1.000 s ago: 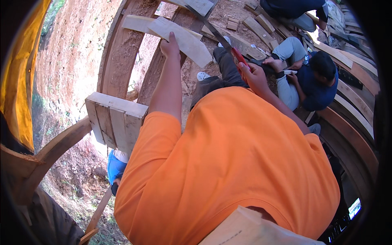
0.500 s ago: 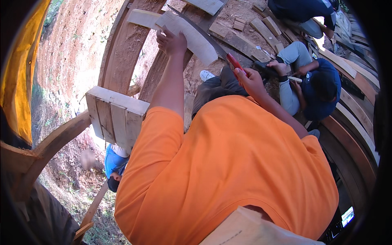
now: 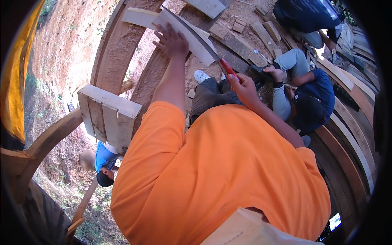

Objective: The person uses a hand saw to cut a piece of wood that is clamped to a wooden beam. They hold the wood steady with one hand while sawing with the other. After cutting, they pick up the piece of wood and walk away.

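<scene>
My left hand (image 3: 173, 42), fingers spread, lies over a pale flat wooden board (image 3: 194, 47) that tapers toward the right. Another light strip of wood (image 3: 139, 17) sticks out beyond its far left end. My right hand (image 3: 243, 87) is closed around the red handle (image 3: 228, 67) of a long-bladed hand tool. Its dark narrow blade (image 3: 206, 45) runs up and to the left along the board's far edge; whether it is a saw or a large knife I cannot make out. Curved timbers (image 3: 116, 49) lie beneath and beside my left hand.
A seated person (image 3: 314, 96) in dark blue is close on my right, another person (image 3: 310, 18) beyond. A block of joined planks (image 3: 108, 114) stands left, with a person in blue (image 3: 106, 159) below it. Wood offcuts (image 3: 239, 26) litter the ground ahead; curved beams (image 3: 345, 159) line the right.
My right hand has come nearer the board, bringing the blade against its far edge. The fingers of my left hand have spread out on the board. The whole view has shifted slightly.
</scene>
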A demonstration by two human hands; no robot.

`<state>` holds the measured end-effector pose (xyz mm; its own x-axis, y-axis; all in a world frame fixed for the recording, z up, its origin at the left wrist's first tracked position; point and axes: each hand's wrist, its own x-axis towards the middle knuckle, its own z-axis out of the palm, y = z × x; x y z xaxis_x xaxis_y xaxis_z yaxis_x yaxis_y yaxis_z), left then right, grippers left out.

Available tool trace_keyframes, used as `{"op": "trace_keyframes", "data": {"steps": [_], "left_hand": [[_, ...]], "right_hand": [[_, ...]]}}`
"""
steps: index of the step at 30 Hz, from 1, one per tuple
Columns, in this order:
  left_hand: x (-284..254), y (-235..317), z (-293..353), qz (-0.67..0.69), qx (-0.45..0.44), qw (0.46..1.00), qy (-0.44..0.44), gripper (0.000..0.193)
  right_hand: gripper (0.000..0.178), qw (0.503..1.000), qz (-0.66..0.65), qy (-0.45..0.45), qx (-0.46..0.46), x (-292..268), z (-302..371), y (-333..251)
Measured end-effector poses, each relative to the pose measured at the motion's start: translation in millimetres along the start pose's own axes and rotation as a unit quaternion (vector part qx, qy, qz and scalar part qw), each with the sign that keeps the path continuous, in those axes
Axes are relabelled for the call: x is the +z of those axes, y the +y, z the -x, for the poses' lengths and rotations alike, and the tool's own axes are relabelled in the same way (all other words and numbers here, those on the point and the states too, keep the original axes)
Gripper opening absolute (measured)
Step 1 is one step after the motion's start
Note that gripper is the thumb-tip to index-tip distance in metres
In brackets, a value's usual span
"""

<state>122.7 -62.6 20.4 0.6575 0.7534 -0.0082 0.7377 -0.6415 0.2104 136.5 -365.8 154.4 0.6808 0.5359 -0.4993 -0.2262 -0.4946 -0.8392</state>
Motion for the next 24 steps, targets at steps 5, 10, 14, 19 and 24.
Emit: {"op": "trace_keyframes", "data": {"steps": [5, 10, 14, 19, 24], "left_hand": [[14.9, 9.8, -9.0, 0.018, -0.032, 0.998, 0.041, 0.072], [8.0, 21.5, -18.4, 0.119, -0.119, 0.985, 0.041, 0.071], [15.1, 23.5, -48.8, 0.208, -0.252, 0.94, 0.099, 0.068], [48.0, 13.7, -73.1, 0.107, -0.278, 0.932, 0.206, 0.062], [50.5, 19.3, -74.5, 0.14, -0.302, 0.93, 0.154, 0.063]], "right_hand": [[0.048, 0.999, 0.048, -0.013, -0.006, -16.1, -17.9, -8.0], [0.047, 0.997, 0.054, -0.04, -0.036, -27.0, -43.5, 2.7], [0.047, 0.995, 0.069, -0.039, -0.065, -20.3, -58.6, 9.7], [0.046, 0.993, 0.078, -0.052, -0.066, -14.5, -64.6, 22.8], [0.047, 0.992, 0.109, -0.027, -0.066, -12.4, -60.9, 14.6]]}}
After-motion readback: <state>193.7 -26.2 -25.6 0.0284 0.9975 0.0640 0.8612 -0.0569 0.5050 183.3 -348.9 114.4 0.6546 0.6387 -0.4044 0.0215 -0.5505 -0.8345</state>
